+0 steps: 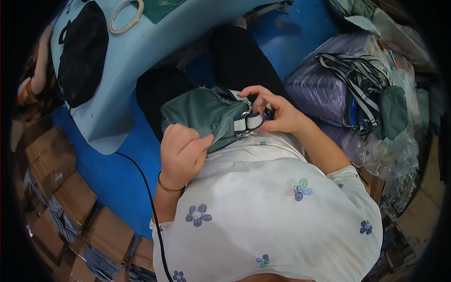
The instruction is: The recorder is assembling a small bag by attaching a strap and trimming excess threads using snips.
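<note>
A small dark green bag (203,111) lies on my lap. My left hand (181,152) is closed on its near left edge, the fingers curled and the thumb against the fabric. At the bag's right end sits a short grey-white and navy strap (247,124) with silver metal rings (246,113). My right hand (278,113) is bent around that end, thumb by the strap and index finger stretched over it. A small dark, shiny piece with a yellowish part (268,112) shows between its fingers; its kind is unclear.
A light blue table (141,56) carries a black bag (83,54), a tape roll (127,16) and a green mat (159,7). Plastic-wrapped purple stacks (314,89) at right hold striped straps (352,84) and another green bag (393,113). Cardboard boxes (110,232) stand lower left; a black cable (149,188) hangs nearby.
</note>
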Demonstrator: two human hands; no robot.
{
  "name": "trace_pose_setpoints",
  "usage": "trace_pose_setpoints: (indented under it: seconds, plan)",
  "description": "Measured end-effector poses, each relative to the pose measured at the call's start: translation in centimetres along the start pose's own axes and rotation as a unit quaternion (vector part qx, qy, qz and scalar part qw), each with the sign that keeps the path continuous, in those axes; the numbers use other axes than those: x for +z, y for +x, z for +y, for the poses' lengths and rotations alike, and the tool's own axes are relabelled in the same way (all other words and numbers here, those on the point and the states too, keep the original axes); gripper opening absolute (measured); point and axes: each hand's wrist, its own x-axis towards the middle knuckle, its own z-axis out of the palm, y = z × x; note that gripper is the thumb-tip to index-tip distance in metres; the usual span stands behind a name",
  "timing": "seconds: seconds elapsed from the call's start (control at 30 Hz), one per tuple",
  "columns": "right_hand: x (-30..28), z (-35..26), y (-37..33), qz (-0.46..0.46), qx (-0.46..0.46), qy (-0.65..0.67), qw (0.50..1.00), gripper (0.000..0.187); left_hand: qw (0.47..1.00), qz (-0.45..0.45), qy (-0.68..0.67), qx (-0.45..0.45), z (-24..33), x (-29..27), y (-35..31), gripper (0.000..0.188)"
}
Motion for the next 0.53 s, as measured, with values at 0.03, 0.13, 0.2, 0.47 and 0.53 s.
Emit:
trace_pose_setpoints:
  seconds: [0.03,0.13,0.2,0.47,0.53]
  plan:
    - [0.2,-0.1,0.1,-0.013,-0.011,0.004,1.000,0.026,0.999,0.018,0.033,0.038,0.0,0.0,-0.4,0.024]
    - [0.0,0.3,-0.4,-0.080,0.010,0.003,0.997,0.023,0.986,0.042,0.107,0.122,-0.7,0.3,-2.2,0.027]
    - [0.6,0.4,-0.8,-0.080,-0.018,0.010,0.997,0.021,0.980,0.067,0.114,0.146,-0.9,1.2,-3.3,0.027]
    - [1.1,-0.7,-0.9,-0.099,0.003,-0.063,0.993,0.018,0.967,0.121,0.163,0.152,-2.5,2.4,-7.0,0.031]
    - [1.3,-0.6,-0.6,-0.102,0.010,-0.052,0.993,0.019,0.959,0.145,0.193,0.150,-2.5,2.5,-7.4,0.032]
